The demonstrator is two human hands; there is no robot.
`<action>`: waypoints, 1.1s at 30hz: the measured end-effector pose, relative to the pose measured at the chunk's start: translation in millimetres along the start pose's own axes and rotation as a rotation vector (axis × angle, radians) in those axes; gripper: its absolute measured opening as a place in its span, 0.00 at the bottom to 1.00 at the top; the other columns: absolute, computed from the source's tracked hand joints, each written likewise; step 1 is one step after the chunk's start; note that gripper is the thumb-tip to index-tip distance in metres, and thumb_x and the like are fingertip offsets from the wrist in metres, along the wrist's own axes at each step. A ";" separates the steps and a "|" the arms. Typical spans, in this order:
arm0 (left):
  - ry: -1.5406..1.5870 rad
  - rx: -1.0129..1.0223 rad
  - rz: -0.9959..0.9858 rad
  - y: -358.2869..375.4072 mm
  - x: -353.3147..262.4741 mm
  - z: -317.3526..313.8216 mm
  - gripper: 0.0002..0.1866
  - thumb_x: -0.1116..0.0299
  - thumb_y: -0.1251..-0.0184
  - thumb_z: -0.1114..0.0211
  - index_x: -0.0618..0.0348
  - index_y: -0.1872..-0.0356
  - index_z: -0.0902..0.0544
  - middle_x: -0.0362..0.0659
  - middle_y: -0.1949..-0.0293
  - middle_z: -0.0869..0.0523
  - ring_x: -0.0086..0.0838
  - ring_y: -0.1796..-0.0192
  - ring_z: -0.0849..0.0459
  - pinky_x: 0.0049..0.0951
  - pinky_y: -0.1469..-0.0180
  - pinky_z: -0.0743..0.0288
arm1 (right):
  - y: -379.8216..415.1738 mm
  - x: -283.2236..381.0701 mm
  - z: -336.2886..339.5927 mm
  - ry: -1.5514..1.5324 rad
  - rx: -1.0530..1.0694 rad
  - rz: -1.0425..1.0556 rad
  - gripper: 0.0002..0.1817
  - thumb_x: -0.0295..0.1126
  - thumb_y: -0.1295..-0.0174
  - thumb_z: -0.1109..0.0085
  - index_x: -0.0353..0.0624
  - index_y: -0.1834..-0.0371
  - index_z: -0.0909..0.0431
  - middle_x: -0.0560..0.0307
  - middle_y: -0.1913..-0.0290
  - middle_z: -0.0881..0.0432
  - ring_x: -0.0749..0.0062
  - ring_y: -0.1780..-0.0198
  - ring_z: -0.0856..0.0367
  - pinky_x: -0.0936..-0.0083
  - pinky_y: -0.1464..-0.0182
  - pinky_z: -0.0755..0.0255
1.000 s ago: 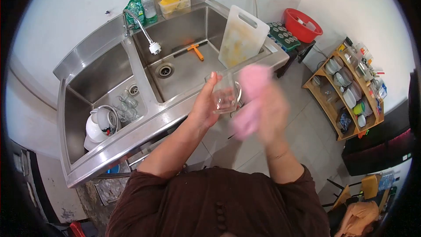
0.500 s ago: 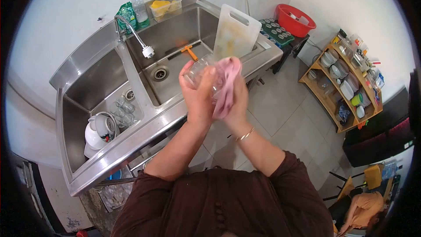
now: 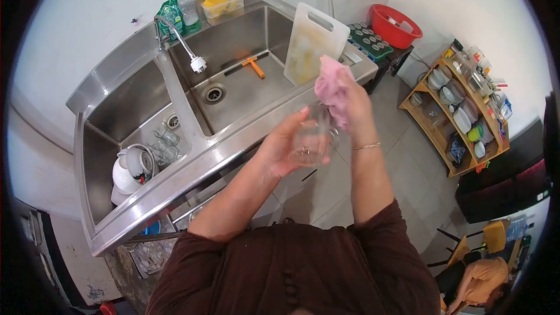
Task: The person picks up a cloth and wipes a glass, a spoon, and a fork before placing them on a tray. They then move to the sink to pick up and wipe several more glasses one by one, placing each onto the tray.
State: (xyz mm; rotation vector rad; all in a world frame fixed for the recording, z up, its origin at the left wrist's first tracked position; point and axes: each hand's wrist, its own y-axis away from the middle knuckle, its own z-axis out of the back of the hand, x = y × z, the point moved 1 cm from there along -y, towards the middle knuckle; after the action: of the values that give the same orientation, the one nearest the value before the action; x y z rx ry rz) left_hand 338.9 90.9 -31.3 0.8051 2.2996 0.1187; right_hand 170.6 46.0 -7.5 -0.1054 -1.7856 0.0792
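Note:
My left hand (image 3: 284,149) is closed around a clear glass mug (image 3: 312,140), held in front of the sink's front edge. The mug's handle points to the right, toward my other hand. My right hand (image 3: 357,104) grips a bunched pink cloth (image 3: 333,84), which is up near the mug's rim. Behind both hands stands a steel double sink (image 3: 233,131). Several glass mugs (image 3: 166,143) and a stack of white bowls (image 3: 131,172) sit in its left basin.
A gooseneck faucet (image 3: 186,49) hangs over the right basin, where an orange squeegee (image 3: 254,68) lies. A white cutting board (image 3: 315,44) leans at the right end. Beyond are a red basin (image 3: 394,26) and a wooden dish rack (image 3: 434,119). A seated person (image 3: 484,280) is at lower right.
The mug has come down and to the right in my left hand. My right hand has drawn the pink cloth away to the right, off the mug's body.

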 end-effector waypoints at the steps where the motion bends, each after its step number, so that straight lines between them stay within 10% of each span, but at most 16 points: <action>1: 0.043 0.124 0.179 -3.4 3.0 8.6 0.33 0.40 0.42 0.40 0.57 0.48 0.31 0.57 0.54 0.21 0.42 0.54 0.19 0.50 0.58 0.23 | 1.7 4.8 8.1 -0.404 0.214 -0.119 0.22 0.38 0.45 0.38 0.35 0.52 0.25 0.60 0.57 0.21 0.80 0.57 0.24 0.80 0.55 0.30; 4: 0.006 0.198 0.286 9.5 -1.4 -2.7 0.33 0.37 0.41 0.43 0.54 0.45 0.29 0.51 0.50 0.22 0.41 0.51 0.21 0.51 0.55 0.26 | 26.6 10.7 11.4 0.271 0.665 -0.103 0.23 0.33 0.50 0.33 0.36 0.51 0.25 0.60 0.56 0.20 0.81 0.58 0.23 0.81 0.53 0.28; 12: -0.156 0.012 0.142 4.3 -6.4 5.2 0.34 0.36 0.39 0.47 0.52 0.42 0.28 0.45 0.47 0.22 0.38 0.49 0.21 0.49 0.55 0.25 | 59.8 -11.5 -7.2 -0.108 0.298 -0.268 0.14 0.29 0.48 0.35 0.35 0.58 0.21 0.60 0.66 0.18 0.79 0.67 0.21 0.81 0.64 0.26; 17: -0.567 0.415 0.074 5.0 20.7 29.3 0.42 0.47 0.50 0.30 0.59 0.38 0.36 0.46 0.50 0.22 0.35 0.54 0.19 0.38 0.57 0.19 | 65.6 -2.8 -8.7 0.438 0.251 -0.105 0.12 0.33 0.43 0.38 0.34 0.63 0.19 0.59 0.70 0.18 0.79 0.68 0.21 0.79 0.67 0.26; 20: -0.312 0.492 0.096 7.0 18.6 39.7 0.38 0.63 0.50 0.27 0.56 0.38 0.36 0.49 0.49 0.22 0.35 0.54 0.19 0.36 0.56 0.21 | 65.7 -6.1 -8.8 0.520 0.198 -0.061 0.16 0.37 0.40 0.41 0.33 0.60 0.21 0.55 0.67 0.18 0.77 0.67 0.20 0.77 0.67 0.25; 23: -0.042 0.599 0.112 10.7 21.2 50.5 0.39 0.61 0.50 0.28 0.57 0.37 0.37 0.51 0.48 0.22 0.39 0.55 0.19 0.37 0.53 0.22 | 62.0 -5.1 -3.1 -0.301 -0.154 -0.113 0.20 0.41 0.37 0.45 0.32 0.54 0.25 0.52 0.61 0.19 0.74 0.65 0.20 0.76 0.66 0.24; 26: 0.135 0.635 0.124 9.0 27.3 62.1 0.38 0.59 0.48 0.30 0.58 0.37 0.37 0.54 0.47 0.23 0.41 0.52 0.20 0.39 0.50 0.24 | 66.6 -28.5 21.6 -0.550 0.019 0.011 0.23 0.43 0.35 0.50 0.32 0.48 0.29 0.51 0.55 0.21 0.71 0.63 0.19 0.75 0.64 0.23; 33: 0.214 0.777 0.434 26.6 41.5 67.2 0.33 0.58 0.43 0.34 0.62 0.39 0.34 0.53 0.46 0.24 0.40 0.49 0.21 0.43 0.46 0.26 | 97.2 -32.5 -33.0 -0.145 -0.118 -0.093 0.15 0.37 0.39 0.40 0.33 0.60 0.21 0.61 0.69 0.19 0.83 0.70 0.24 0.83 0.70 0.30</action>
State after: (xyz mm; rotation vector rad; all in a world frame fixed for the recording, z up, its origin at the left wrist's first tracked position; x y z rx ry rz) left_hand 371.7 127.4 -98.6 1.7466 2.3225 -0.5558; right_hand 212.5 138.6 -42.7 -0.1037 -1.9371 -0.0879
